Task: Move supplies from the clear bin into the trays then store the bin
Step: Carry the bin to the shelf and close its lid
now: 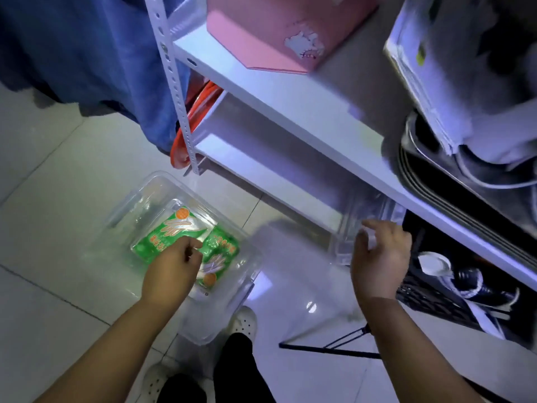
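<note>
Clear bin [132,203] sits on the floor [58,170] holding green packets [170,231]. Left hand [171,269] curls over one, grip unclear. Right hand [380,257], loosely open and empty, hovers at a clear tray [344,228]. Next likely: lift a packet across.

Green-and-orange packets [171,232] in clear bin [139,196], pink box [261,39], white shelf [290,100], orange cable [200,100]

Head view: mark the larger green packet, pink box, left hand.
larger green packet [167,231], head view, on its printed top face.
pink box [257,39], head view, on its near pink side.
left hand [171,271], head view, middle of its back.
</note>
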{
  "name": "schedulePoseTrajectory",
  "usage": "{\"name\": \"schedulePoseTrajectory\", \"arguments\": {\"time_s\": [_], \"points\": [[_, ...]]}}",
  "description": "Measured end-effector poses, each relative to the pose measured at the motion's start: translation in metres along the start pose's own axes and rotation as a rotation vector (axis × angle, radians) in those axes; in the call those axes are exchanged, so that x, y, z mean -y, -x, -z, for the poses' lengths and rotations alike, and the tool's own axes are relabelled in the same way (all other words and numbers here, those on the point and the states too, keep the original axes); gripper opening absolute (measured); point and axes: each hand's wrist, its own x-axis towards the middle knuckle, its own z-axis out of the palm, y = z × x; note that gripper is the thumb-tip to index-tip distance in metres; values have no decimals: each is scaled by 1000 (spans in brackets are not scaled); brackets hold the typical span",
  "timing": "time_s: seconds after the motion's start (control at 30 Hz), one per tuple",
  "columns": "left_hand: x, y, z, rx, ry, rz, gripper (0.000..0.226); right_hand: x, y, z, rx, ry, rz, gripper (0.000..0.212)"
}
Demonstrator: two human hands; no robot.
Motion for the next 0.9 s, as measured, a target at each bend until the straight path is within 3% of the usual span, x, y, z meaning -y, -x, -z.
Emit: {"name": "schedulePoseTrajectory", "arguments": {"time_s": [0.07,0.13,0.23,0.33,0.5,0.57,0.7,0.9], "points": [[-13,9,-8,38,16,-24,12,-15,-12,5,-40,80,-116,21],[-15,18,-14,91,16,-47,12,-23,-23,3,28,121,-259,31],[-5,32,-17,146,-1,-66,13,-23,-35,-5,59,-62,-536,44],[15,41,-8,169,-5,-49,20,-19,-42,-13,106,-107,-670,48],[51,41,21,191,-54,-43,26,10,-16,-27,148,-287,-600,25],[65,38,38,199,-77,-59,18,31,12,-33,145,-321,-556,27],[93,28,78,156,-101,-129,15,81,81,-43,129,-255,-474,20],[129,11,143,160,-194,-124,19,152,179,-52,267,-129,-275,18]]}}
